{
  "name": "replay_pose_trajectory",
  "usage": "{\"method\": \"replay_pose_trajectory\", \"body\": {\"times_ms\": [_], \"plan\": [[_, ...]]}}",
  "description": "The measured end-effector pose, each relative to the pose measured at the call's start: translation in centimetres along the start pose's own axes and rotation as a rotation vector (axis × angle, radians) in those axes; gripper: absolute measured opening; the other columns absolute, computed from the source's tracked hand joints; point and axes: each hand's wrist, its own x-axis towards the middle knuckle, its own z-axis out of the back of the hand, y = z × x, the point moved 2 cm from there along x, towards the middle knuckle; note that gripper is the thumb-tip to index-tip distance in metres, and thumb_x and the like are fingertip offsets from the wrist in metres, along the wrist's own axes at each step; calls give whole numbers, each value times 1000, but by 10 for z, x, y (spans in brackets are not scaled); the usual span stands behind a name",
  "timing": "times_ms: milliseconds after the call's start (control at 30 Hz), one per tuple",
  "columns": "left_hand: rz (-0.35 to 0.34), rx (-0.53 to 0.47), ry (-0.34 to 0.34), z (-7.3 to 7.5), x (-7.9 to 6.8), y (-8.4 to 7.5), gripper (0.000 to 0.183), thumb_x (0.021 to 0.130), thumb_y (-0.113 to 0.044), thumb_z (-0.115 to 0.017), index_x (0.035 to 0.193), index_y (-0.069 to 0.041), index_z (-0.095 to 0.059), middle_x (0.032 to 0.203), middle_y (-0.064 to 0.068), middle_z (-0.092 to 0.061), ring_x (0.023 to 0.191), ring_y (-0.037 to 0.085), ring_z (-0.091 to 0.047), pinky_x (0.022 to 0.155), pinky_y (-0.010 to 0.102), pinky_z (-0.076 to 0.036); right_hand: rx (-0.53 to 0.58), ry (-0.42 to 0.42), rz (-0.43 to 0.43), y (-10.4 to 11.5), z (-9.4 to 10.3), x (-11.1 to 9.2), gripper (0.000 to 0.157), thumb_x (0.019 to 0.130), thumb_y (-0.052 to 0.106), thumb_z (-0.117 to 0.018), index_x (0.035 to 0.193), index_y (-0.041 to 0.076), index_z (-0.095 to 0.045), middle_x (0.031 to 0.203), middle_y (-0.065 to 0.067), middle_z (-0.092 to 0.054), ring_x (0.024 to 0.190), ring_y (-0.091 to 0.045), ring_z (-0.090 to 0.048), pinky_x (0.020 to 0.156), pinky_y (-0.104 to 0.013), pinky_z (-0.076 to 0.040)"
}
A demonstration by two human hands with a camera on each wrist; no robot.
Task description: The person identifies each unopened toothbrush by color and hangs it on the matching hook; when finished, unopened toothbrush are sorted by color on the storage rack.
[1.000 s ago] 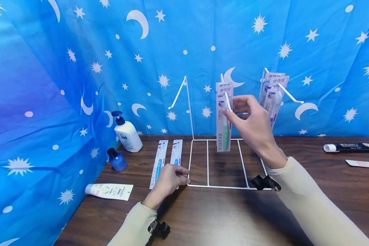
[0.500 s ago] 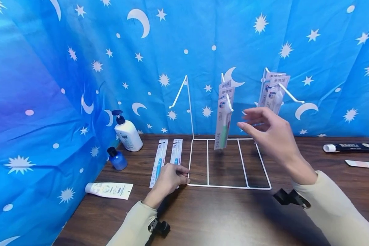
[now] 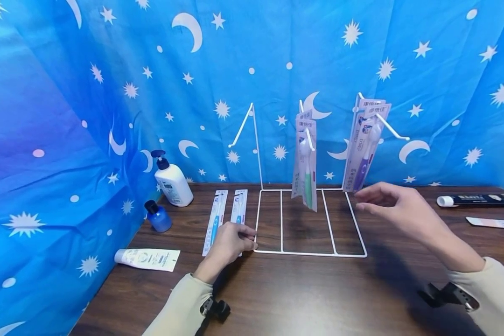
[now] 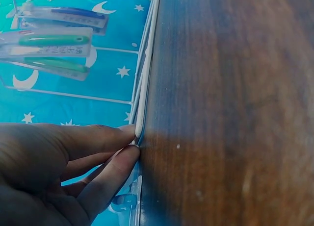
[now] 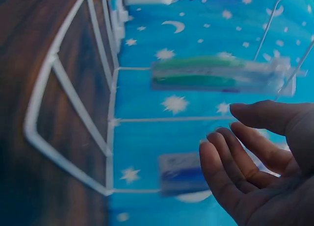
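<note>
A white wire display rack (image 3: 311,253) stands on the table, three hooks rising at its back. Green-handled packaged toothbrushes (image 3: 308,175) hang on the middle hook, slightly twisted apart. Purple-handled packaged toothbrushes (image 3: 366,156) hang on the right hook, while the left hook (image 3: 241,127) bears nothing. At the rack's front left corner my left hand (image 3: 228,240) pinches the wire between thumb and finger, as the left wrist view confirms. My right hand (image 3: 396,210) is in the air right of the rack, below the purple toothbrushes, fingers loosely bent and holding nothing.
Two blue-handled packaged toothbrushes (image 3: 215,221) lie left of the rack, one partly behind my left hand. Further left are a white pump bottle (image 3: 174,184), a blue bottle (image 3: 159,219) and a cream tube (image 3: 147,259). A black toothpaste tube (image 3: 479,200) lies far right.
My right hand has let go of the green toothbrushes on the middle hook and moved right and down. Those packages swing and turn. My left hand stays at the rack's corner.
</note>
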Motion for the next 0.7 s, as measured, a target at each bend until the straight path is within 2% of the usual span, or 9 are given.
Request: {"method": "replay_pose_trajectory", "body": {"times_ms": [300,533,700], "plan": [[3,8,4,0,-1,0,22,74,-3,-80,95,-7,-76,75,-3,-67,65,9,-61,56,26,-50,112,206,-110,-56,-21,1,35,89,29,-71,116,8,-67,106,-8,-68,90,-22,-59,73,-31,-49],[26,7,-11,2,-3,1,21,74,-5,-81,94,-9,-76,75,-4,-68,64,9,-62,54,25,-49,178,321,-51,-72,-41,5,32,86,13,-72,115,0,-66,97,-7,-68,82,-21,-59,67,-27,-49],[4,10,-6,-2,0,-2,21,73,-5,-81,94,-8,-76,74,-4,-68,63,8,-62,54,25,-49,176,341,-14,-75,-43,0,37,83,17,-76,115,2,-66,96,-6,-68,78,-19,-58,64,-26,-47]]}}
